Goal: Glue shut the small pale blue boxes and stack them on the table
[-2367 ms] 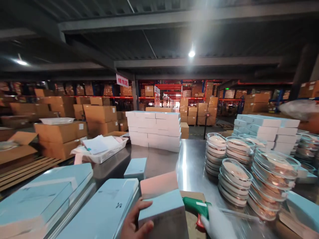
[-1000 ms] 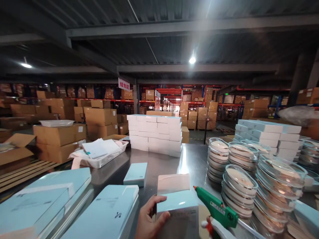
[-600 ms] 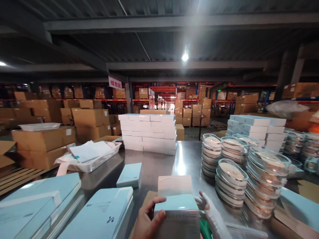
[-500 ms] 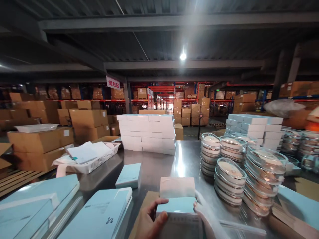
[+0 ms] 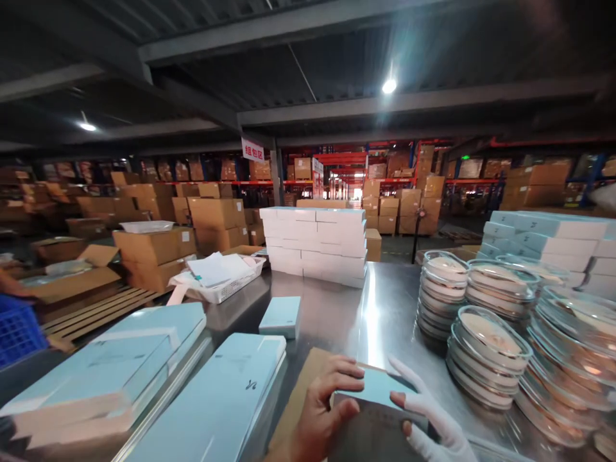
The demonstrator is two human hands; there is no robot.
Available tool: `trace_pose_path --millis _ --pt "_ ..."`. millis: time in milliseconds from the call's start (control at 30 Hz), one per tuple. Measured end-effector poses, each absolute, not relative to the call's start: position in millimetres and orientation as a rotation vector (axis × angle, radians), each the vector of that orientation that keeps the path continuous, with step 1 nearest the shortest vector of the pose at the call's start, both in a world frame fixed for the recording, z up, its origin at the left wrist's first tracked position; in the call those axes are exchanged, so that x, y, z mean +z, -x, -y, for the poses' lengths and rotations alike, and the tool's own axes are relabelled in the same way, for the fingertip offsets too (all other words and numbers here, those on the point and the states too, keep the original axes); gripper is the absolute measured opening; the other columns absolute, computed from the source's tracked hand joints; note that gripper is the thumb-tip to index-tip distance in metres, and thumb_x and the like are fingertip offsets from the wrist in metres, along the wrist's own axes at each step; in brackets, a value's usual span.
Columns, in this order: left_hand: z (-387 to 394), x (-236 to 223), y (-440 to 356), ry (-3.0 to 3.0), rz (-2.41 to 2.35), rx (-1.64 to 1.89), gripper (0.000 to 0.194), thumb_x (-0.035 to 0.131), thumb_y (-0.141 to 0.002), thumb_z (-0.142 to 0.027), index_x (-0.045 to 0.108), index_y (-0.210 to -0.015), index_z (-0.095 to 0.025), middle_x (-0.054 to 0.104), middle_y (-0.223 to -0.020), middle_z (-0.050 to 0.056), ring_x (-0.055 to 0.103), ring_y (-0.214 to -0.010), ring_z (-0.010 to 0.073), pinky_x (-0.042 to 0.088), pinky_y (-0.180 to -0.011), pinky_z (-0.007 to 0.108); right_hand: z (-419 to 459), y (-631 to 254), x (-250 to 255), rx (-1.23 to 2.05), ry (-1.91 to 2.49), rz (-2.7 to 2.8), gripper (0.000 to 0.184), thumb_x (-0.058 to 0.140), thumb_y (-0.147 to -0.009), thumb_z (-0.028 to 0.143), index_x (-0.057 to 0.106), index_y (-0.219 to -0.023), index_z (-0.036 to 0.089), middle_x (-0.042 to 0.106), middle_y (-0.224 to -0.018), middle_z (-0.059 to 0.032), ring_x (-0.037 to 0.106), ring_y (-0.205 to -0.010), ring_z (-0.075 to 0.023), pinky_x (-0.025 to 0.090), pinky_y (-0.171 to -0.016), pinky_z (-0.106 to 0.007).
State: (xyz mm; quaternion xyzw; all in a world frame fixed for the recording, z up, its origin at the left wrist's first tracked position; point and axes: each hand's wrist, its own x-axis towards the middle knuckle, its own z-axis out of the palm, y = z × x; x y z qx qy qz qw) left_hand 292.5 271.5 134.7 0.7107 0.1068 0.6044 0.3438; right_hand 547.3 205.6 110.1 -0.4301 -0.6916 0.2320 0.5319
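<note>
My bare left hand (image 5: 321, 407) and my white-gloved right hand (image 5: 430, 416) press on the top of a small light-blue box (image 5: 374, 396) at the bottom middle of the head view. Its lid flap lies folded down flat. The box rests on a brown cardboard sheet (image 5: 301, 398) that lies on the shiny steel table (image 5: 380, 308). The glue gun is out of view. Left of my hands are flat light-blue cartons (image 5: 226, 398), and one small blue box (image 5: 280, 316) lies alone on the table.
Stacks of clear lidded dishes (image 5: 486, 346) crowd the right side. White boxes (image 5: 315, 247) are piled at the table's far end, more blue-white boxes (image 5: 543, 247) at the far right. A white basket of papers (image 5: 219, 276) sits at left. Brown cartons and pallets fill the floor beyond.
The green glue gun has left my right hand and the view. The box's upright lid flap is now folded down, and both hands press on the box. The view has swung left.
</note>
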Motion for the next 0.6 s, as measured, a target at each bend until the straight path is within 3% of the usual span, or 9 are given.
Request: trace_pose_path --millis 233,333,433,533,600 --pt "-268 136 -293 -1.874 -0.246 1.625 0.027 0.080 -0.091 -0.053 0.088 -0.104 -0.031 0.087 -0.101 0.010 0.076 -0.111 0.0299 0.059 -0.103 0.049 -204 -555 119 0.667 1.006 1.610 0.026 0.076 -0.092 0.055 0.086 -0.108 0.038 0.076 -0.138 -0.0108 0.074 -0.122 -0.0352 0.060 -0.108 -0.051" --pt "-270 150 -280 -2.046 -0.335 1.470 0.039 0.083 -0.085 -0.059 0.086 -0.114 -0.033 0.086 -0.109 0.011 0.076 -0.115 0.0329 0.061 -0.103 0.049 -198 -547 124 0.574 0.946 1.701 0.028 0.069 -0.099 0.051 0.082 -0.120 0.039 0.069 -0.149 -0.0102 0.068 -0.133 -0.0333 0.057 -0.112 -0.050" --pt "-267 183 -274 -2.325 -0.565 1.075 0.085 0.098 -0.070 -0.050 0.066 -0.147 -0.040 0.077 -0.141 0.011 0.071 -0.129 0.0411 0.046 -0.121 0.061 -196 -524 120 0.329 0.955 1.912 0.062 0.067 -0.097 0.057 0.058 -0.154 0.035 0.053 -0.164 -0.0133 0.054 -0.147 -0.0374 0.050 -0.118 -0.056" --pt "-260 214 -276 -2.529 -0.544 0.759 0.094 0.102 -0.061 -0.025 0.066 -0.146 -0.042 0.077 -0.141 0.007 0.075 -0.122 0.0439 0.057 -0.111 0.053 -208 -511 116 0.178 1.006 2.017 0.097 0.071 -0.085 0.072 0.038 -0.167 0.030 0.055 -0.162 -0.0134 0.057 -0.144 -0.0403 0.052 -0.116 -0.057" --pt "-263 217 -271 -2.543 -0.534 0.753 0.088 0.097 -0.061 -0.019 0.071 -0.141 -0.043 0.080 -0.134 0.005 0.079 -0.115 0.0420 0.063 -0.102 0.047 -221 -528 122 0.082 1.129 2.009 0.100 0.068 -0.086 0.072 0.035 -0.168 0.024 0.057 -0.160 -0.0148 0.057 -0.144 -0.0391 0.052 -0.116 -0.053"
